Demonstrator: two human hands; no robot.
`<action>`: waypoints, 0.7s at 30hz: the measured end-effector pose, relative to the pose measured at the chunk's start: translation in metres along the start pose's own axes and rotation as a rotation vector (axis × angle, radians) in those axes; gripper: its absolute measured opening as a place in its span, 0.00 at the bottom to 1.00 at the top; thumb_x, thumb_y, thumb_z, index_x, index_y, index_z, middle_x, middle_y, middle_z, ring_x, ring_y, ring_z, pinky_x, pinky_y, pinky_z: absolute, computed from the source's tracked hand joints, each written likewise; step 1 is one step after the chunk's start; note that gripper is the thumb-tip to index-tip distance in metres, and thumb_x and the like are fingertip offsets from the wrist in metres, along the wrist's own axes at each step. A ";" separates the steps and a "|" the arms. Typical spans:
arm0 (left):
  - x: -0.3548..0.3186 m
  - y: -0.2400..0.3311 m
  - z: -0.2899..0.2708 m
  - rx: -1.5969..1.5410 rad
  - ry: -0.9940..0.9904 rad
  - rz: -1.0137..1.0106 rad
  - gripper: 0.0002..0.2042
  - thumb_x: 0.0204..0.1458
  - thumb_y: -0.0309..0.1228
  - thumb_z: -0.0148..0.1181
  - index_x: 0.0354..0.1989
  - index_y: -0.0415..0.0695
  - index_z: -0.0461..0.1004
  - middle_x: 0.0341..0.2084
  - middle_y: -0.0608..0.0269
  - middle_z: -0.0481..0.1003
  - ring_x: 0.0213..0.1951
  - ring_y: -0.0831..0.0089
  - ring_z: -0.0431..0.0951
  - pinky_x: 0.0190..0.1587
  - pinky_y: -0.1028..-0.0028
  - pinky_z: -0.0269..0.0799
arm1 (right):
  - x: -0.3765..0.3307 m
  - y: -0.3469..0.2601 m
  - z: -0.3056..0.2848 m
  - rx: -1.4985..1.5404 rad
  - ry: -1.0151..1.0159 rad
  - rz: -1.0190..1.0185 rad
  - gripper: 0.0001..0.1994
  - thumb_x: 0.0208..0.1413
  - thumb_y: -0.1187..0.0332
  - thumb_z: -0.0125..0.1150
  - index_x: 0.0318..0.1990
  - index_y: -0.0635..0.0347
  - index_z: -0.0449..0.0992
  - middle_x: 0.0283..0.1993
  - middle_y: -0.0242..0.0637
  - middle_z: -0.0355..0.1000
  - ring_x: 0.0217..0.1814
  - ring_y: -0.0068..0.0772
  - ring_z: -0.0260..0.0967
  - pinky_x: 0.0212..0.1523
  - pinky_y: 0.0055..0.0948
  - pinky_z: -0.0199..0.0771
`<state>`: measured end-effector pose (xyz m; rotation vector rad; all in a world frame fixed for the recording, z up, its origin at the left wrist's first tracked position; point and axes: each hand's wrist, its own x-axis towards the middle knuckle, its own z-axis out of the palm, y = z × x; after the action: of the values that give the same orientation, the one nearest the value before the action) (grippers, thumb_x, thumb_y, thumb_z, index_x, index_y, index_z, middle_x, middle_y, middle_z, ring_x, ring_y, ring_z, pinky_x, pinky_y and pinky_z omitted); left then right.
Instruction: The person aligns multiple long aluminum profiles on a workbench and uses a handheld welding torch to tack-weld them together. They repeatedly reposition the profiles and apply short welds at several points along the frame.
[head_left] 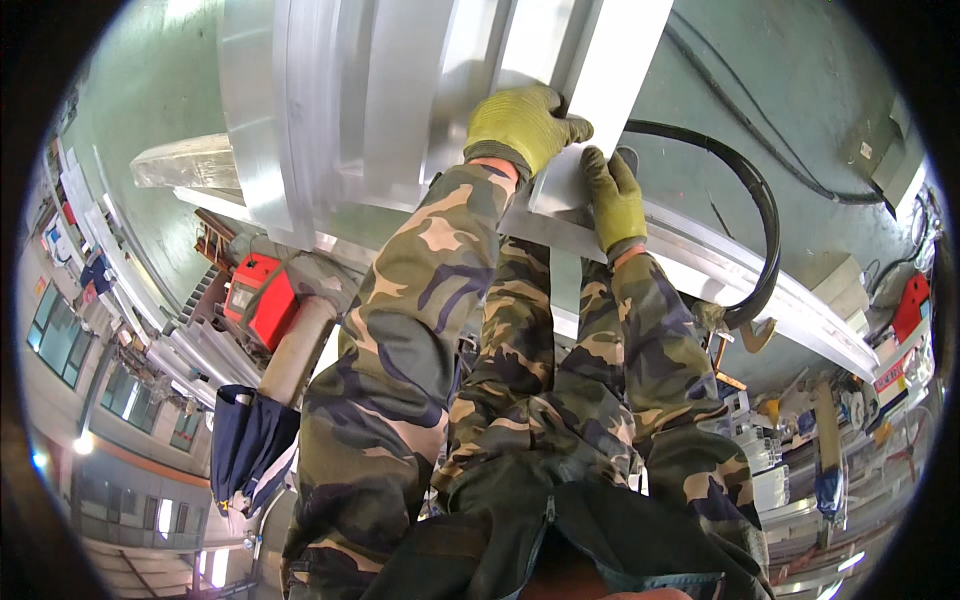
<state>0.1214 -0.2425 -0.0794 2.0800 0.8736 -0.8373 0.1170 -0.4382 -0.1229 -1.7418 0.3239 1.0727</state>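
A long, bright aluminium profile point(615, 65) lies in front of me, its near end toward my body. My left hand point(520, 125), in a yellow-green work glove with a dark palm, grips the profile's left side close to that end, fingers curled into the channel beside it. At the right corner of the same end, my right hand point(615, 205) in a matching glove holds the edge between thumb and fingers. Part of the right fingers is hidden behind the metal. Wide ribbed aluminium profiles point(400, 90) lie side by side to the left, reaching beneath my left forearm.
A thick black cable point(765, 215) loops at the right above a long aluminium rail point(790, 310). On the left are a wrapped bar point(185, 160), a red box point(258, 300) and a dark blue cloth point(250, 440). The green floor point(800, 70) shows around.
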 end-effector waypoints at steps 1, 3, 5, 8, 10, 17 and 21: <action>-0.001 0.001 0.001 -0.002 -0.015 -0.006 0.32 0.50 0.59 0.69 0.54 0.44 0.81 0.46 0.52 0.84 0.49 0.53 0.83 0.53 0.58 0.78 | 0.003 0.005 -0.001 -0.026 0.012 -0.008 0.30 0.68 0.50 0.62 0.62 0.72 0.74 0.52 0.42 0.79 0.53 0.29 0.72 0.58 0.28 0.71; -0.001 0.002 0.001 -0.003 -0.041 -0.020 0.33 0.50 0.59 0.69 0.55 0.45 0.81 0.46 0.54 0.84 0.49 0.53 0.83 0.52 0.59 0.78 | 0.007 0.010 0.000 -0.075 0.031 -0.025 0.31 0.68 0.48 0.61 0.61 0.73 0.73 0.52 0.43 0.79 0.53 0.30 0.73 0.58 0.29 0.71; -0.003 0.000 0.008 0.065 0.036 -0.006 0.34 0.50 0.63 0.67 0.55 0.46 0.81 0.46 0.55 0.84 0.50 0.54 0.83 0.51 0.57 0.78 | 0.006 0.007 -0.001 -0.097 -0.024 -0.043 0.32 0.68 0.46 0.60 0.61 0.73 0.74 0.52 0.45 0.79 0.53 0.32 0.73 0.57 0.29 0.72; -0.007 0.000 0.012 0.152 0.102 0.015 0.35 0.50 0.65 0.65 0.55 0.47 0.81 0.47 0.55 0.84 0.50 0.54 0.82 0.51 0.56 0.77 | 0.009 0.010 0.000 -0.095 -0.036 -0.052 0.33 0.67 0.46 0.61 0.61 0.73 0.74 0.52 0.45 0.80 0.52 0.32 0.73 0.56 0.30 0.72; -0.009 0.001 0.012 0.199 0.110 0.038 0.35 0.51 0.65 0.63 0.56 0.47 0.81 0.47 0.55 0.83 0.51 0.53 0.82 0.51 0.56 0.77 | 0.008 0.008 0.000 -0.083 -0.031 -0.027 0.33 0.67 0.46 0.61 0.61 0.72 0.74 0.52 0.45 0.80 0.53 0.32 0.73 0.57 0.30 0.72; -0.008 -0.014 0.021 0.124 0.257 0.040 0.35 0.49 0.64 0.66 0.56 0.48 0.81 0.48 0.56 0.84 0.50 0.54 0.83 0.52 0.58 0.77 | 0.010 0.007 0.000 -0.026 -0.088 -0.024 0.30 0.68 0.48 0.61 0.59 0.71 0.76 0.50 0.43 0.80 0.51 0.30 0.73 0.56 0.29 0.72; 0.000 -0.013 0.009 0.133 0.134 -0.002 0.37 0.45 0.65 0.70 0.53 0.46 0.83 0.45 0.56 0.85 0.47 0.55 0.84 0.49 0.58 0.79 | 0.012 0.015 0.003 0.041 -0.099 -0.035 0.28 0.68 0.50 0.62 0.59 0.70 0.76 0.51 0.42 0.80 0.51 0.28 0.72 0.56 0.29 0.72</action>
<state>0.1088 -0.2426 -0.0892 2.2735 0.9128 -0.7826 0.1127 -0.4395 -0.1423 -1.6461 0.2505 1.1153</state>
